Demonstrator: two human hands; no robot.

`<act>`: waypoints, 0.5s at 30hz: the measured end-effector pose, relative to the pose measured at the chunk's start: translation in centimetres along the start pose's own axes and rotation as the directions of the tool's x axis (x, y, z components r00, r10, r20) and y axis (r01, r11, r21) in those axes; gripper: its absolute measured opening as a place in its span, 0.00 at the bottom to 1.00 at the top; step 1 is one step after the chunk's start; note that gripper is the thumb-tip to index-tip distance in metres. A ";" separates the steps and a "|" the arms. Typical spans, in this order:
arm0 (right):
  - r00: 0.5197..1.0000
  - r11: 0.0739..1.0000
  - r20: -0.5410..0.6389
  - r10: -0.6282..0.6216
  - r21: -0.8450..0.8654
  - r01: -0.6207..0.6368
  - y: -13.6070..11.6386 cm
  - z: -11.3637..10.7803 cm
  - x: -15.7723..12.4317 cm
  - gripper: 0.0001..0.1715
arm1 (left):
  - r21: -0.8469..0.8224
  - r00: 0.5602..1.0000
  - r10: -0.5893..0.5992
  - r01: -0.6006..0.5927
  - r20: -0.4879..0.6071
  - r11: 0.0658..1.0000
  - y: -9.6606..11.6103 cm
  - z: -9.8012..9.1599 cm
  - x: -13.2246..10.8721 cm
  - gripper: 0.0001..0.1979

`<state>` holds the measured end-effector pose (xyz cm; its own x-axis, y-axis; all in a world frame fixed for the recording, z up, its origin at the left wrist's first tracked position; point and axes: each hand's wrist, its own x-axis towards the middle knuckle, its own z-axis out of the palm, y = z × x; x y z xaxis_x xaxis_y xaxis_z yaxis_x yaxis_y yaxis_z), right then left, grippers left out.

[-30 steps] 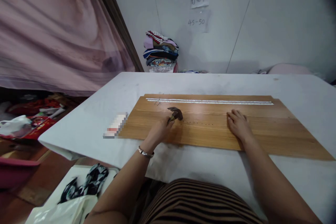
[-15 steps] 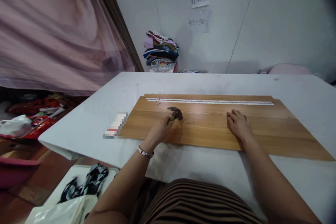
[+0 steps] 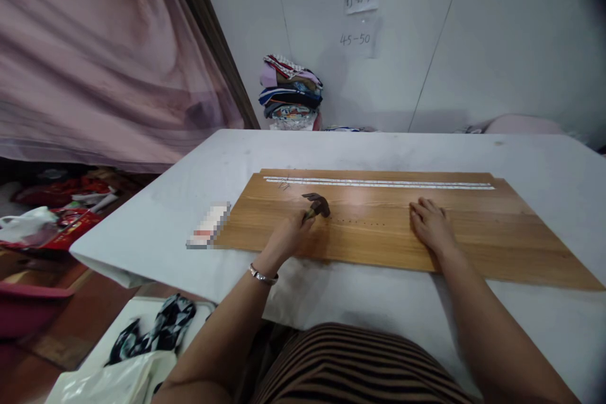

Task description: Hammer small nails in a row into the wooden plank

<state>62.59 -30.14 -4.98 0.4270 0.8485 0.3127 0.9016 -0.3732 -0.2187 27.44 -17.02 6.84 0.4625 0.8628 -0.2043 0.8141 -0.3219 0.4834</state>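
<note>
"What does the left hand (image 3: pixel 290 235) have?"
"It is wrapped around the handle of a dark metal claw hammer (image 3: pixel 320 205), whose head is near the left end of a row of small dark dots (image 3: pixel 356 222) on a long brown wood-grain board (image 3: pixel 502 240)."
"And the right hand (image 3: pixel 432 226)?"
"Fingers loosely extended, resting on that board, gripping nothing. Two long white strips (image 3: pixel 379 185) lie near the far edge."

pink curtain (image 3: pixel 108 57) | fabric stack (image 3: pixel 290 96) (many colours) | handwritten notes (image 3: pixel 361 1) | patterned cloth (image 3: pixel 174 323)
</note>
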 end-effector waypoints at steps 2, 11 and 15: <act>1.000 1.000 -0.002 0.000 0.001 0.000 0.0 0.1 0.0 0.25 | 0.008 1.000 0.011 -0.011 0.001 1.000 0.0 0.1 0.0 0.14; 1.000 1.000 -0.012 0.000 0.000 0.000 0.2 0.3 0.0 0.25 | -0.009 1.000 0.012 -0.012 0.001 1.000 -0.3 0.0 0.0 0.15; 1.000 1.000 -0.013 0.007 0.010 -0.007 0.2 0.3 0.0 0.25 | -0.016 1.000 0.015 -0.015 -0.013 1.000 -0.3 0.1 0.1 0.14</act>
<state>62.73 -30.14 -5.33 0.4343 0.8409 0.3231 0.8979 -0.3753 -0.2301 27.27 -16.85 6.59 0.4704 0.8626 -0.1863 0.8012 -0.3290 0.4998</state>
